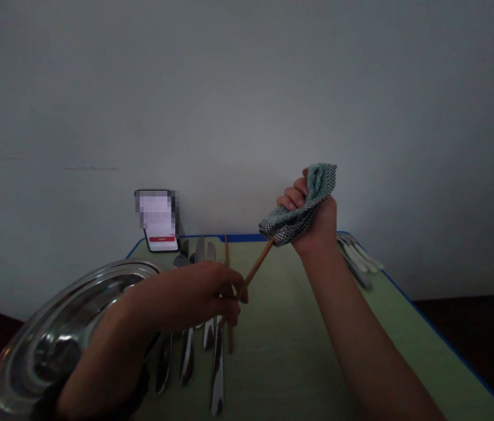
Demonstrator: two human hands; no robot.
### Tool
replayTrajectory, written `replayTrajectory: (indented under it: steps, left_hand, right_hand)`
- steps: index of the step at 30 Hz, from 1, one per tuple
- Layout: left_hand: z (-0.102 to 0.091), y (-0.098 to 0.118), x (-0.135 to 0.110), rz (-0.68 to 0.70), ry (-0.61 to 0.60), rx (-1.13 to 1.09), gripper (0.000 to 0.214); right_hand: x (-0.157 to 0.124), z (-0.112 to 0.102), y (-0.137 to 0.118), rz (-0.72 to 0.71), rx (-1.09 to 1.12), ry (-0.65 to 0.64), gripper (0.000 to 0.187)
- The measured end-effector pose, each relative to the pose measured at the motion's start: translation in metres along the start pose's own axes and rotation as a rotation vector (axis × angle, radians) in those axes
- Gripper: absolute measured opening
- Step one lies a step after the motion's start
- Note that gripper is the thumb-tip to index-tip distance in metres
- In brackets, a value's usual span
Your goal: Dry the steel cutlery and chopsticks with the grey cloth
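Observation:
A wooden chopstick [256,270] slants up across the middle of the view. My left hand [211,292] pinches its lower end between thumb and fingers. Around its upper end a teal cloth [293,219] with a black-and-white checked border is wrapped, and my right hand [312,204] is closed on that cloth. The part of the chopstick inside the cloth is hidden. Below my left hand, another chopstick [230,339] lies on the table beside several metal knives [217,374], partly covered by the hand and forearm.
Large nested steel bowls [14,351] stand at the left, partly behind my left forearm. A phone [159,219] leans on the wall at the back. Several utensils with white handles [358,257] lie at the back right of the green, blue-edged table [290,333].

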State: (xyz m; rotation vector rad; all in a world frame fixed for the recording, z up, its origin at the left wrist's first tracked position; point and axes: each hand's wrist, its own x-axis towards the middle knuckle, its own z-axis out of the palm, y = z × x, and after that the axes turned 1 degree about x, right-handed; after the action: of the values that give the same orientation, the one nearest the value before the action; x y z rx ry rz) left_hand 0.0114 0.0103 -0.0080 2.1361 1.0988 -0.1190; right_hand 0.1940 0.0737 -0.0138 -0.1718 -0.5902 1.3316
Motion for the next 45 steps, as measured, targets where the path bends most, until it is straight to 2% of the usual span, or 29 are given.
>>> replayTrajectory:
  steps: [4, 9, 19, 26, 31, 38, 41, 45]
  left_hand:
    - [0.001, -0.002, 0.002, -0.015, 0.011, 0.008, 0.018]
    - [-0.001, 0.003, 0.002, -0.079, 0.018, 0.066, 0.015]
    - [0.005, -0.005, 0.004, -0.197, 0.142, 0.251, 0.017]
    - [0.006, -0.001, 0.004, -0.253, 0.207, 0.363, 0.019]
    - [0.007, -0.001, 0.003, -0.293, 0.260, 0.407, 0.015]
    - [0.007, -0.010, 0.009, -0.319, 0.266, 0.408, 0.014]
    - [0.007, -0.011, 0.012, -0.281, 0.239, 0.370, 0.016]
    - [0.006, -0.006, 0.011, -0.113, 0.138, 0.313, 0.017]
  right_hand:
    - [-0.001, 0.002, 0.002, 0.007, 0.026, -0.028, 0.038]
    - [-0.002, 0.002, 0.004, 0.014, -0.019, 0.009, 0.035]
    - [0.000, 0.004, 0.009, 0.031, -0.020, 0.157, 0.031]
    - [0.007, -0.014, 0.017, -0.108, -0.283, 0.122, 0.026]
    - [0.012, -0.023, 0.021, -0.141, -0.348, 0.207, 0.023]
    - [0.013, -0.028, 0.022, -0.133, -0.391, 0.116, 0.023]
    - [0.011, -0.023, 0.020, -0.092, -0.312, 0.111, 0.024]
    - [0.006, -0.011, 0.014, -0.017, -0.181, 0.122, 0.024]
